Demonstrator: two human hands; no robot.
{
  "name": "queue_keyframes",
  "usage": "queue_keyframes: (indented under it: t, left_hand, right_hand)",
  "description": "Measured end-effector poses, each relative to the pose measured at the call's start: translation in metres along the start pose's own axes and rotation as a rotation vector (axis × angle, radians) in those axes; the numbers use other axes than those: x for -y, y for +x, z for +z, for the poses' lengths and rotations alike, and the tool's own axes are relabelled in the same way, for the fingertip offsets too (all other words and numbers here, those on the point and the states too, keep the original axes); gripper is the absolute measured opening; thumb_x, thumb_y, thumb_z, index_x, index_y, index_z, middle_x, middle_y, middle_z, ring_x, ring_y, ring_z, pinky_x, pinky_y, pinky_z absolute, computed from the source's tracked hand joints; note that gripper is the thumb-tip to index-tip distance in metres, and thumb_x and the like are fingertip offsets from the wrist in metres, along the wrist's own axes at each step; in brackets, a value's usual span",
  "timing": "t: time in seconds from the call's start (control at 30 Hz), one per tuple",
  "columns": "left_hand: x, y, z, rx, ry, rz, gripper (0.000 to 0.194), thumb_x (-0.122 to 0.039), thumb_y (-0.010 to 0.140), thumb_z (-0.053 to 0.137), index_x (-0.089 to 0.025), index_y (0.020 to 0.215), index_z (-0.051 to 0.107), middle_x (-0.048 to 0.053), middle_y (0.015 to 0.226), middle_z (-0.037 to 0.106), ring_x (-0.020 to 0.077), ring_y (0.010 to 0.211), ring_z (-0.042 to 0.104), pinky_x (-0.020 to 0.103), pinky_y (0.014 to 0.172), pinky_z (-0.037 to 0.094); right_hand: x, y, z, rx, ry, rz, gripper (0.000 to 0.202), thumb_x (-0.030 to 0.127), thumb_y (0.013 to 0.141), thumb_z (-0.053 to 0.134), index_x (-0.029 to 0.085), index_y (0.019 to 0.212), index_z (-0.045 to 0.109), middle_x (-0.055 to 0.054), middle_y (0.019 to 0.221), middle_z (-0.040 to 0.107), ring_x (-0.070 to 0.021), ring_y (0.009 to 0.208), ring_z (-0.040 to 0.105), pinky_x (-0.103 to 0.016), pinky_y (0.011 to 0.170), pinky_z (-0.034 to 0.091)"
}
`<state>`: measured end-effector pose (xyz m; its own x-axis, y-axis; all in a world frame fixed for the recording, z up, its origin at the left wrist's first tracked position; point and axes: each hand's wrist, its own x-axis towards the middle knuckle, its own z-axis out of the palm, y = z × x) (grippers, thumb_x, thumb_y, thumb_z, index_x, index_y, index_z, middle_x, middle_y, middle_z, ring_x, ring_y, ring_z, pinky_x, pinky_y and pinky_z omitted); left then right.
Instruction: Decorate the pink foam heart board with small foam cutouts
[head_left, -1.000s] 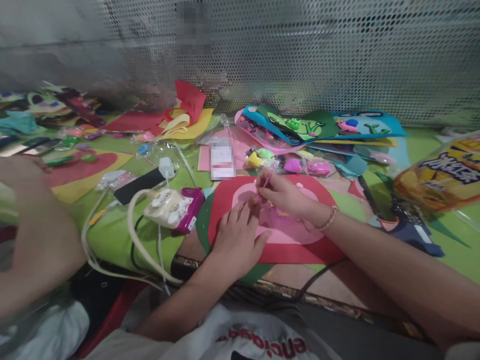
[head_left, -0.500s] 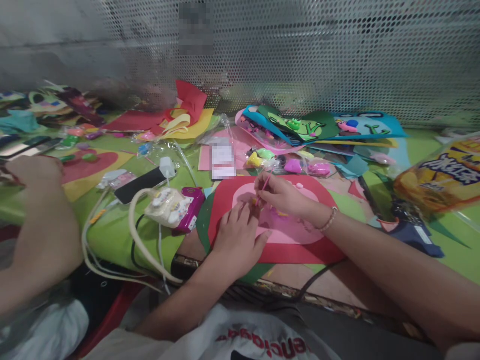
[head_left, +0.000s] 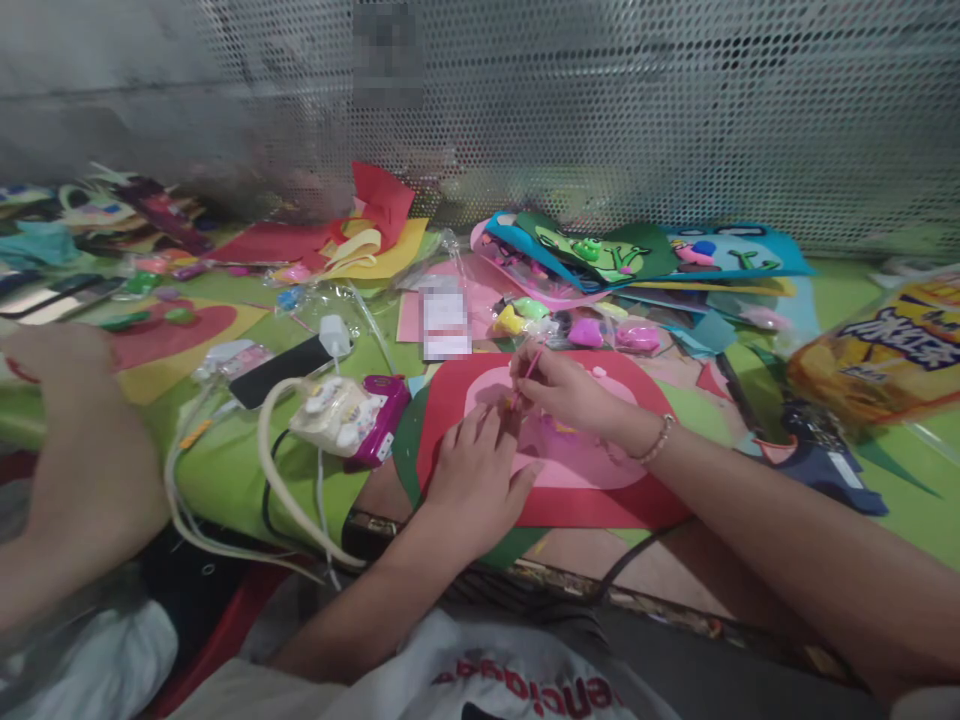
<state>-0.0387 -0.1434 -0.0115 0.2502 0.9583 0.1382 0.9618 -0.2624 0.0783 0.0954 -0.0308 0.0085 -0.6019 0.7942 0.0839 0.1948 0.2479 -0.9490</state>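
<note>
Red craft paper (head_left: 592, 508) lies at the table's front edge, with a pink rounded sheet (head_left: 555, 470) on top of it. My left hand (head_left: 476, 465) rests flat over the left side of the sheets, fingers stretched forward and thumb apart. In my right hand (head_left: 562, 385) a thin pink stick (head_left: 534, 362) is pinched, its lower end close to my left fingertips. Small yellow and purple bits (head_left: 561, 425) show on the pink sheet below my right wrist. The spot under the stick's tip is partly hidden by my fingers.
Bagged coloured clay (head_left: 585, 332) lies behind the red paper. Left are a purple-and-white device (head_left: 349, 415) with a hose and a phone (head_left: 277, 372). A snack bag (head_left: 885, 350) stands right. Another person's arm (head_left: 82, 440) reaches in at far left.
My right hand and the pink stick have shifted only very slightly; my left hand stays in place. The other person's hand at far left has moved left and a little nearer.
</note>
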Motion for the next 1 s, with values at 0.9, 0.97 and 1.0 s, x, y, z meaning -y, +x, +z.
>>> queue_keyframes:
  t: [0.9, 0.97, 1.0]
  left_hand:
    - [0.0002, -0.0004, 0.0019, -0.003, -0.003, -0.02, 0.056, -0.046, 0.09, 0.031, -0.019, 0.139, 0.031, 0.016, 0.138, 0.039, 0.0295, 0.131, 0.03, 0.047, 0.101, 0.031]
    - [0.0001, -0.0002, 0.0017, 0.0, -0.001, -0.024, 0.056, -0.045, 0.09, 0.032, -0.019, 0.139, 0.031, 0.016, 0.136, 0.04, 0.0295, 0.13, 0.03, 0.047, 0.1, 0.032]
    - [0.0001, -0.0001, 0.0017, 0.001, 0.001, -0.024, 0.055, -0.045, 0.089, 0.032, -0.019, 0.138, 0.032, 0.016, 0.136, 0.04, 0.0294, 0.13, 0.03, 0.047, 0.1, 0.032]
  right_hand:
    - [0.0016, 0.0012, -0.0033, -0.081, -0.043, -0.06, 0.007, 0.023, 0.08, 0.05, 0.02, 0.085, 0.046, 0.002, 0.066, 0.056, -0.0115, 0.061, 0.059, -0.026, 0.057, 0.047]
    - [0.0013, 0.0017, -0.0028, -0.071, -0.07, -0.061, 0.008, 0.026, 0.081, 0.051, 0.019, 0.084, 0.048, 0.001, 0.066, 0.059, -0.0122, 0.062, 0.06, -0.026, 0.058, 0.047]
    - [0.0011, 0.0019, -0.0025, -0.064, -0.084, -0.062, 0.009, 0.028, 0.081, 0.051, 0.019, 0.083, 0.05, 0.0, 0.067, 0.06, -0.0125, 0.063, 0.06, -0.027, 0.059, 0.047]
